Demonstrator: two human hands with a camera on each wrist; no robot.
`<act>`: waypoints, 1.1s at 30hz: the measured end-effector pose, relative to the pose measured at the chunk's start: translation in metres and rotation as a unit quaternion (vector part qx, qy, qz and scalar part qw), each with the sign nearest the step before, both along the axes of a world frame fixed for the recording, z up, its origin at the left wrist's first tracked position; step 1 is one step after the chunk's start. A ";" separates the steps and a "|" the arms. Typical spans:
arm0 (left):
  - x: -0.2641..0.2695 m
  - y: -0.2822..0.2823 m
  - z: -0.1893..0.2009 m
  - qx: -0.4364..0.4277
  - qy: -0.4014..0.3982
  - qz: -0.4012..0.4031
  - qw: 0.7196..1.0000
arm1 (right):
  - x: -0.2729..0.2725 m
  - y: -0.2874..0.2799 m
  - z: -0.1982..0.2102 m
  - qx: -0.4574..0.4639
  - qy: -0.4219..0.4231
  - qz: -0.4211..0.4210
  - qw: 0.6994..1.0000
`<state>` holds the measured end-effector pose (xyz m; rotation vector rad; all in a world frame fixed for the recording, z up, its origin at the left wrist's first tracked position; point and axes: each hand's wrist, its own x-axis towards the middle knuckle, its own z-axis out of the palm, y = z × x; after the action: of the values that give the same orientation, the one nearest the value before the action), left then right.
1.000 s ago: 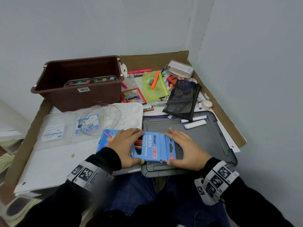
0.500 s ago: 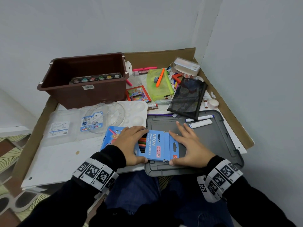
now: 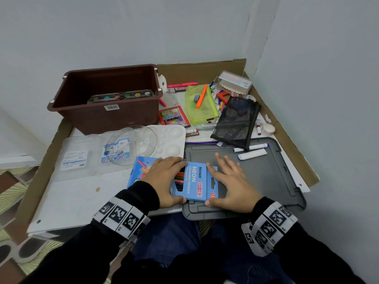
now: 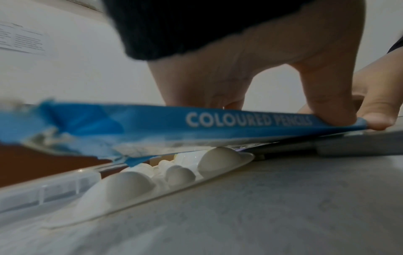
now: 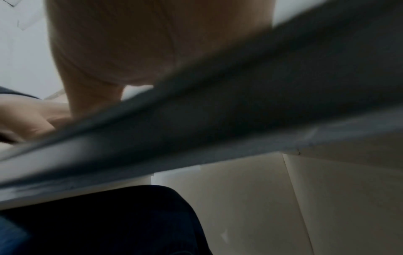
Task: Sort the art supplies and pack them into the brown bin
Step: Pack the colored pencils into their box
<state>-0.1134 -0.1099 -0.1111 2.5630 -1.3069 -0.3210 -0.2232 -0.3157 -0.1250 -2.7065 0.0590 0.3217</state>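
Observation:
A blue box of neon coloured pencils (image 3: 194,181) lies half on the grey lid (image 3: 266,177), its left end over a second blue box (image 3: 139,171). My left hand (image 3: 172,179) grips it, fingers over the far edge and thumb at the near edge. In the left wrist view the box (image 4: 218,120) sits tilted above the white palette (image 4: 152,182). My right hand (image 3: 221,179) lies flat with fingers spread on the box's right end and the lid, thumb at the near corner. The brown bin (image 3: 106,111) stands at the back left with a paint case (image 3: 121,96) inside.
A clear round palette (image 3: 131,144), white palette (image 3: 170,140) and clear case (image 3: 78,158) lie in front of the bin. Behind the lid are a red crayon box (image 3: 174,116), green pouch (image 3: 200,111), black mesh pouch (image 3: 235,119) and loose markers (image 3: 252,154).
My right hand's fingers have straightened and spread out over the lid. The pencil box and my left hand stay in about the same place.

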 end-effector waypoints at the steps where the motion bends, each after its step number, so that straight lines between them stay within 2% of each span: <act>1: 0.000 0.000 0.000 0.001 0.001 0.002 1.000 | -0.002 0.001 0.000 -0.002 0.007 -0.001 1.000; 7: -0.001 0.005 0.000 -0.033 0.010 0.007 0.999 | -0.010 0.004 0.016 0.001 0.025 -0.003 1.000; 14: 0.007 0.024 0.027 -0.117 -0.001 0.048 0.992 | 0.012 -0.001 0.060 0.137 -0.130 -0.011 0.982; 17: 0.022 0.033 0.053 -0.142 -0.042 0.076 0.986 | 0.044 0.004 0.073 0.214 -0.183 -0.007 0.959; 21: 0.049 0.049 0.093 -0.175 -0.087 0.142 0.970 | 0.101 0.012 0.082 0.363 -0.238 -0.056 0.899; 24: 0.072 0.062 0.119 -0.200 -0.134 0.169 0.956 | 0.150 0.017 0.081 0.411 -0.223 -0.118 0.876; 29: 0.120 0.077 0.147 -0.193 -0.158 0.208 0.946 | 0.226 0.034 0.081 0.393 -0.205 -0.126 0.887; 33: 0.163 0.079 0.156 -0.149 -0.161 0.234 0.947 | 0.279 0.048 0.087 0.358 -0.194 -0.142 0.902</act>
<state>0.0498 -0.0304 0.0453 2.6171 -0.7125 0.3706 0.0553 -0.2674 -0.0384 -1.9415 0.1788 -0.2510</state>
